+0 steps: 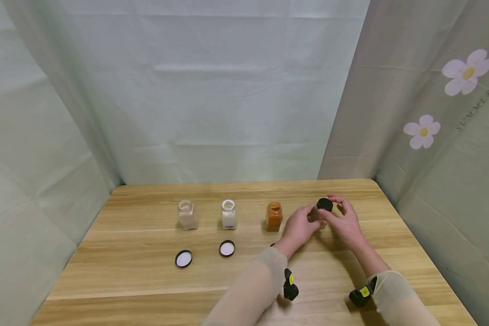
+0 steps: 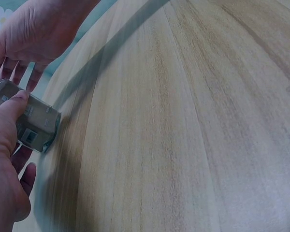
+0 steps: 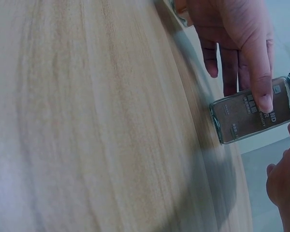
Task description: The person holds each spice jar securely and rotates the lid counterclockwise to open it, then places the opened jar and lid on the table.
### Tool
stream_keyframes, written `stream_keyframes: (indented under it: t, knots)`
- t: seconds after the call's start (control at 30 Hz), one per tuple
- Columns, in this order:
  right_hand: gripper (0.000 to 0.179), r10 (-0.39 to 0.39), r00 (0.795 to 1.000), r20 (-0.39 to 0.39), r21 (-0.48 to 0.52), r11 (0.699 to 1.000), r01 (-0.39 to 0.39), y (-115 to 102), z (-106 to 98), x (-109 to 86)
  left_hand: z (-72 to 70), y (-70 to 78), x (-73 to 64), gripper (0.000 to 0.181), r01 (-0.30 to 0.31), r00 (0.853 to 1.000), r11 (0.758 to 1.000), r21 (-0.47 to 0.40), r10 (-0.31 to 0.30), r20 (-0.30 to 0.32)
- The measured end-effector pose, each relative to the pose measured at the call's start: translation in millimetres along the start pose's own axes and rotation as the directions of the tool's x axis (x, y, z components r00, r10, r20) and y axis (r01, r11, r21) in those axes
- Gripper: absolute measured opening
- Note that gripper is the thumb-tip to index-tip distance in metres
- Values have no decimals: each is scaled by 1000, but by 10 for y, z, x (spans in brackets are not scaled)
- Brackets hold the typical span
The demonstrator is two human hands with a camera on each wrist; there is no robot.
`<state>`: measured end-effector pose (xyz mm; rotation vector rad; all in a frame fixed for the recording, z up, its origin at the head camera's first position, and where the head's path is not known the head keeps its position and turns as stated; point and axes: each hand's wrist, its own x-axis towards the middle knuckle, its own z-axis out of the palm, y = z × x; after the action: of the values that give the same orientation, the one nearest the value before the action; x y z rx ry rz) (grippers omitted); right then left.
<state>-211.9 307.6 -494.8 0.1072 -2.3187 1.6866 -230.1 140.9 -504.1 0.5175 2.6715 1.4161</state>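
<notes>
A square glass jar of brownish powder (image 3: 234,121) with a black lid (image 1: 325,204) stands at the right of the row of jars. My left hand (image 1: 299,228) grips its body, the thumb lying across the printed side. My right hand (image 1: 347,224) holds the lid between thumb and fingers. In the left wrist view the jar's lower part shows below my left thumb, its base close over the table. Just left of my left hand is an open jar of orange powder (image 1: 274,219).
Farther left stand an open jar of white contents (image 1: 229,219) and an open jar of pale beige powder (image 1: 189,219). Two black lids with white insides, one left (image 1: 184,258) and one nearer the middle (image 1: 227,248), lie before them. A dark rim peeks out by my left wrist. Curtains surround the wooden table (image 1: 146,280).
</notes>
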Motion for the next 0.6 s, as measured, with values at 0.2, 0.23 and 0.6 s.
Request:
stream_keyframes:
  t: [0.2, 0.23, 0.6]
  knots:
    - [47, -18, 1000, 8, 0, 1000, 18, 11, -15, -13, 3, -14, 0, 48, -5, 1000, 1000, -2, 5, -6]
    - [46, -24, 1000, 9, 1, 1000, 24, 11, -17, -16, 3, -13, 0, 47, -5, 1000, 1000, -3, 5, -5]
    - [45, -54, 998, 16, -1, 999, 54, -16, -23, -26, 21, -21, 11, 53, -2, 1000, 1000, -12, 2, -7]
